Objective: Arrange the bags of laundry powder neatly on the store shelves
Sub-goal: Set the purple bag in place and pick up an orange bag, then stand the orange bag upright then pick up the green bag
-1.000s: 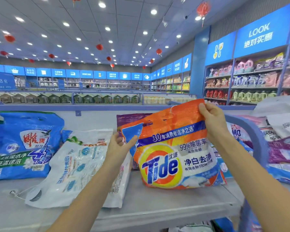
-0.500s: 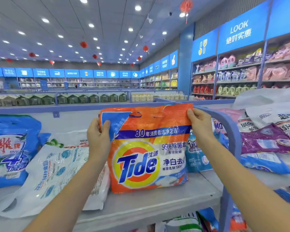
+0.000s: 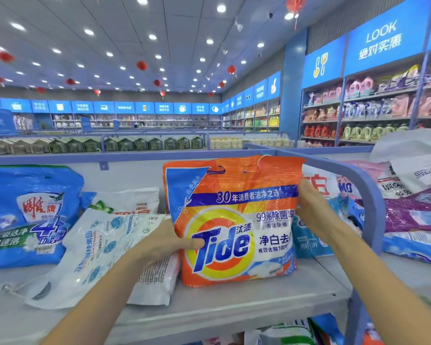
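Observation:
An orange Tide bag (image 3: pixel 234 220) stands upright on the grey top shelf (image 3: pixel 234 305), in the middle of the view. My left hand (image 3: pixel 167 242) grips its left edge at mid-height, thumb across the front. My right hand (image 3: pixel 314 207) holds its right edge, fingers behind the bag. Left of it a white bag (image 3: pixel 97 247) lies slanted on the shelf, partly over another white bag (image 3: pixel 127 202). A blue bag (image 3: pixel 28 215) leans at the far left. Behind the Tide bag's right side a light blue bag (image 3: pixel 309 240) shows.
A blue curved shelf divider (image 3: pixel 368 195) rises just right of my right hand. Beyond it lie purple, white and blue bags (image 3: pixel 418 212) in a loose pile. More bags show on the shelf below (image 3: pixel 289 334). Stocked wall shelves (image 3: pixel 373 113) stand at the far right.
Both hands slid down from the Tide bag's top corners to its sides. The bag now stands straighter on the shelf.

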Demonstrator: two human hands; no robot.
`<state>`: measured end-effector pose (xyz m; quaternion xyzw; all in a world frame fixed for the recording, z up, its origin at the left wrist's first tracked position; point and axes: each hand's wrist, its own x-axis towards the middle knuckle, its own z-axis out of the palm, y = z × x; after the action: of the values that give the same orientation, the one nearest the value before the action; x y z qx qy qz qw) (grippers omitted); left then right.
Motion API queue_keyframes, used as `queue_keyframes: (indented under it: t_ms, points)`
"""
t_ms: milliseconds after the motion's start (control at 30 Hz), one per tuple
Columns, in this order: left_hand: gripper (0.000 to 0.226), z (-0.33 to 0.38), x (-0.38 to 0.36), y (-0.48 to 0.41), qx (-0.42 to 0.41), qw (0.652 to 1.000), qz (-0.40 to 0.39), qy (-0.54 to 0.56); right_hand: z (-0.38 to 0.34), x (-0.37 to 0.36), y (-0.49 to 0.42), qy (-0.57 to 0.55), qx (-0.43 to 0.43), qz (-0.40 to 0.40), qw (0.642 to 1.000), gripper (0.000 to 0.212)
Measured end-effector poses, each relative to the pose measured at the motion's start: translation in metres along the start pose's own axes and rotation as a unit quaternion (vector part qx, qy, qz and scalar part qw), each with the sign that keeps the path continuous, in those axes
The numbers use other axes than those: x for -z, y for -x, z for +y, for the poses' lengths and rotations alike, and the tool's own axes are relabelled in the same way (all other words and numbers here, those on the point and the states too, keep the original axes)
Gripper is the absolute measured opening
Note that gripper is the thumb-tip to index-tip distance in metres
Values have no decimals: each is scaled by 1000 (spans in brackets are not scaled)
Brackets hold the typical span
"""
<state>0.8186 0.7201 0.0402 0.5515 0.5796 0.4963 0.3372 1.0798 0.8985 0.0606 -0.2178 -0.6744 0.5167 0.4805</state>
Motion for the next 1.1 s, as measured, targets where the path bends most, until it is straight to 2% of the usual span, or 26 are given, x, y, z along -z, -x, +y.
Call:
queue_keyframes:
  t_ms: [100,200,300,367,433,567,700,767,867,900,967,1000,1067,1100]
  points:
    - [62,-1,6,-1,0,996,-53,-72,34,7,31,49,-93,-89,990,88]
    - [69,-4,12,-5,24,983,-85,-159,42,2,55,125,-152,-179,964,97]
    - [63,-6,12,-9,30,973,-68,-220,45,-4,61,125,-145,-145,971,94]
    - [58,-9,9,-9,12,973,-29,-227,50,-7,61,124,-136,-94,978,79]
    - [61,-13,8,-10,-7,986,3,-167,52,-10,62,127,-131,-49,982,56]
    - [70,-7,9,-7,-36,998,45,33,41,-19,68,127,-96,32,987,21]
    - [52,19,11,2,-111,971,103,184,17,-42,75,37,-6,137,990,10]
    - [72,25,13,13,-120,957,93,249,3,-55,82,-9,31,174,984,5]
    - [103,23,13,46,-70,962,35,260,-16,-78,91,-54,57,170,982,55]
    - [106,21,14,58,-56,964,29,257,-21,-88,95,-64,50,176,981,53]
    - [109,17,20,79,-48,965,54,254,-28,-107,104,-85,39,168,981,14]
    - [108,16,24,90,-48,963,79,255,-26,-115,107,-79,35,161,983,6]
    - [100,12,32,115,-47,954,130,266,-25,-132,115,-59,22,113,992,3]
    - [96,10,36,129,-48,948,155,272,-24,-143,119,-61,20,86,994,11]
